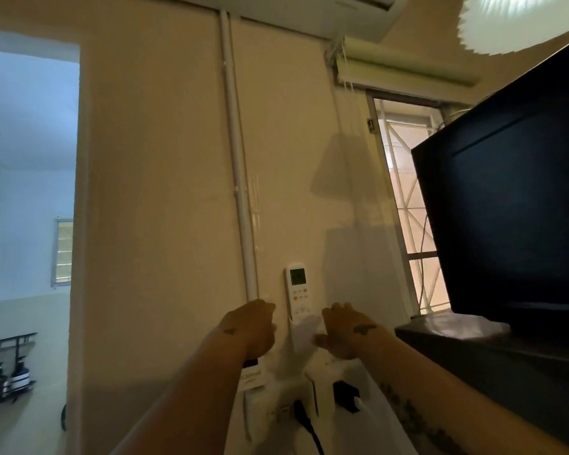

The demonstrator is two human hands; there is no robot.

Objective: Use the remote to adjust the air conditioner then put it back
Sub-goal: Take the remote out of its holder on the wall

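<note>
On the wall, we see the remote (298,292) standing in its white holder (304,334). Our left hand (255,326) is just left of the remote, our right hand (347,331) just right, both empty with loose fingers.

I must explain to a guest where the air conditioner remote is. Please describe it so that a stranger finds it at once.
Find the white pipe running down the cream wall, left of the window. Just right of its lower end, the remote stands upright in a white wall holder, between the left hand and right hand. It alone has a green screen above small buttons.
</note>
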